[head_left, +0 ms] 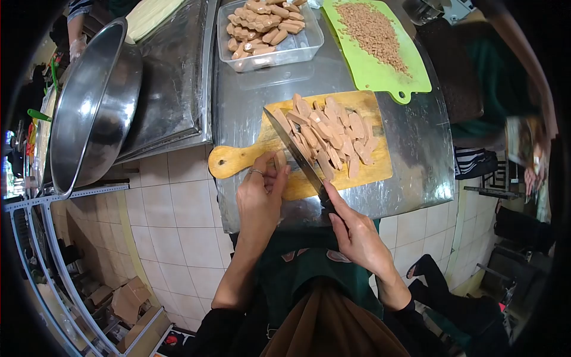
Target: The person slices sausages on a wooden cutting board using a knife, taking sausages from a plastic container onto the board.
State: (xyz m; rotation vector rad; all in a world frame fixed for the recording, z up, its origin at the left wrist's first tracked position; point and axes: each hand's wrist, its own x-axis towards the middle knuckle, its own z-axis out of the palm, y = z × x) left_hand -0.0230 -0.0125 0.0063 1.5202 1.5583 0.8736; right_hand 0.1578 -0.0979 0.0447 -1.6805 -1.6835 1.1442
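Observation:
A wooden cutting board [375,160] lies on the metal table, its handle pointing left. Sliced sausage pieces [333,131] are heaped over its middle and right part. My right hand [357,229] is closed round the black handle of a knife [291,144], whose blade slants up and left across the board beside the slices. On the left part of the board, my left hand [260,187] pinches a sausage piece [280,160] just left of the blade.
Whole sausages fill a clear plastic container [273,58] behind the board. Finely chopped bits [375,35] cover a green cutting board [416,74] at the back right. A large steel bowl [89,113] stands left. Other people are at the upper left and right edges.

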